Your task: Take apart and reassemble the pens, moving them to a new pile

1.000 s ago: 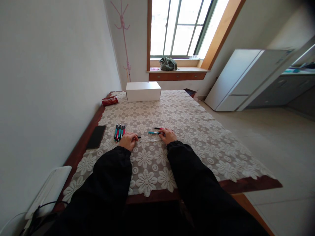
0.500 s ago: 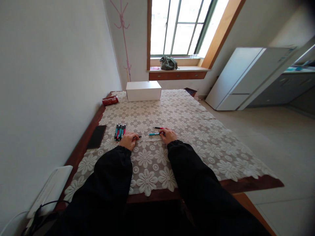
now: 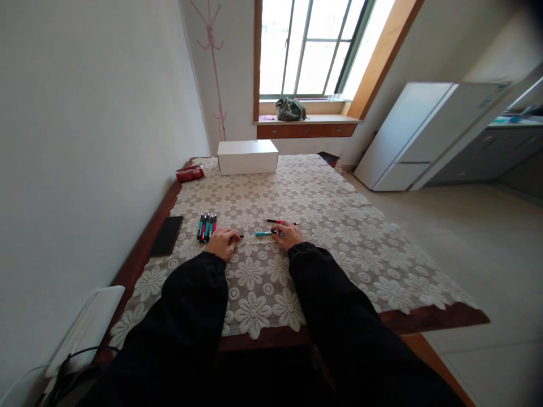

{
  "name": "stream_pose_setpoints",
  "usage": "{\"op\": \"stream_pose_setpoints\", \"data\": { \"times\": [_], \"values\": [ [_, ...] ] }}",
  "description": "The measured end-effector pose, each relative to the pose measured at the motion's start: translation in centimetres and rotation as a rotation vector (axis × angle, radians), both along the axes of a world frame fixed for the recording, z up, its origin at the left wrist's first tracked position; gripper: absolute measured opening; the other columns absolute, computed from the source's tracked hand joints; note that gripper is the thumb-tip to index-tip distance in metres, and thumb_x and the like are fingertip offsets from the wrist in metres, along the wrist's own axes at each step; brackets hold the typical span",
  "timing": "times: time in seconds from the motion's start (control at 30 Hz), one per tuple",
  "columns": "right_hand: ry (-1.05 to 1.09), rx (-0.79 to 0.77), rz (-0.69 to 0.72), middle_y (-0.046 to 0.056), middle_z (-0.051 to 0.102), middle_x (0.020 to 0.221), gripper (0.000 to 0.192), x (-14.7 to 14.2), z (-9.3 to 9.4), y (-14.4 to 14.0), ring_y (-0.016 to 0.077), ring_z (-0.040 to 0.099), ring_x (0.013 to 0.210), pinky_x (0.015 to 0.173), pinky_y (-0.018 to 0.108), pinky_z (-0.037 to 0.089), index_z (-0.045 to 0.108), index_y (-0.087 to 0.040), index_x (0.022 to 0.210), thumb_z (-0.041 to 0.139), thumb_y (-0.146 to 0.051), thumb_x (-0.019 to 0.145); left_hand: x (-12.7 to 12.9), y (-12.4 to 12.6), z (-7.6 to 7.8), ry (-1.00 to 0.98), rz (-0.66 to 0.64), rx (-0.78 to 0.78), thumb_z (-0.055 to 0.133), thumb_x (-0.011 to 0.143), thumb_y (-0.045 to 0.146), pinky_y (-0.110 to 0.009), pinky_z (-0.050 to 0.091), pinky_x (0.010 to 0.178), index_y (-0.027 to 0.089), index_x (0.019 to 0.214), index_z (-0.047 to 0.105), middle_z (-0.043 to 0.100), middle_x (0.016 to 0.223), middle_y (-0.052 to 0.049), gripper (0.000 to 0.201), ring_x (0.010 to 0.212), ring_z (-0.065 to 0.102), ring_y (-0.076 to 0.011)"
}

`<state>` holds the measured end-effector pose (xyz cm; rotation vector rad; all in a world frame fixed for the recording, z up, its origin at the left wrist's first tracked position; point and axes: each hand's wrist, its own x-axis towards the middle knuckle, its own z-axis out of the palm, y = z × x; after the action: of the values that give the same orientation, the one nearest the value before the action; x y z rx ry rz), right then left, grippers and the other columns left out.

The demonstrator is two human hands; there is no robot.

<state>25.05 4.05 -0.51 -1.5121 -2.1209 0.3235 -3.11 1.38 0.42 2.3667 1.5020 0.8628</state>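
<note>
My left hand (image 3: 223, 243) rests low over the tablecloth, its fingers pinched on a small black pen part (image 3: 241, 236). Across a short gap, my right hand (image 3: 289, 236) grips a teal pen barrel (image 3: 263, 233) that points left. A thin white stick (image 3: 263, 242), like a pen refill, runs just below the barrel; its right end is hidden by the right hand. Beyond those fingers lies a red and black pen (image 3: 275, 221). Several teal, red and black pens (image 3: 207, 227) lie side by side next to my left hand.
A dark flat rectangular object (image 3: 167, 236) lies near the table's left edge. Farther back are a red packet (image 3: 190, 173) and a white box (image 3: 248, 158). The lace tablecloth (image 3: 339, 226) covers the wooden table. A white wall (image 3: 106, 141) rises on the left.
My right hand has moved slightly left with the teal barrel, and the white stick has shifted left too. More of the red and black pen shows. My left hand has barely moved.
</note>
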Motion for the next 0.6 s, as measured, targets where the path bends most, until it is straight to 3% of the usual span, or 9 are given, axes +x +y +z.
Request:
{"op": "stream_pose_setpoints", "data": {
  "times": [0.27,0.43,0.6],
  "values": [
    [0.145,0.010,-0.001,0.004,0.065,0.097,0.013,0.1,-0.3,0.4,0.0177,0.060,0.091,0.088,0.030,0.045,0.073,-0.023,0.091,0.061,-0.025,0.085,0.0,0.0,0.0,-0.002,0.002,-0.008,0.057,0.081,0.013,-0.039,0.046,0.097,0.023,0.080,0.072,0.073,0.101,-0.002,0.018,0.099,0.063,-0.0217],
    [0.714,-0.151,-0.090,0.002,0.066,0.083,0.032,-0.2,-0.3,1.0,0.0141,0.056,0.067,0.063,0.026,0.046,0.070,-0.020,0.087,0.059,-0.049,0.081,0.0,0.0,0.1,0.010,0.003,-0.009,0.058,0.081,0.013,-0.039,0.045,0.098,0.023,0.080,0.072,0.073,0.102,-0.003,0.017,0.099,0.063,-0.0220],
    [1.307,-0.375,-0.060,0.004,0.067,0.083,0.039,-0.1,0.0,1.0,0.0141,0.058,0.065,0.052,0.024,0.045,0.067,-0.021,0.090,0.068,-0.056,0.073,0.0,-0.1,0.1,-0.002,-0.003,-0.001,0.057,0.081,0.013,-0.038,0.045,0.097,0.023,0.081,0.071,0.073,0.100,-0.003,0.017,0.099,0.063,-0.0218]
  ]
}}
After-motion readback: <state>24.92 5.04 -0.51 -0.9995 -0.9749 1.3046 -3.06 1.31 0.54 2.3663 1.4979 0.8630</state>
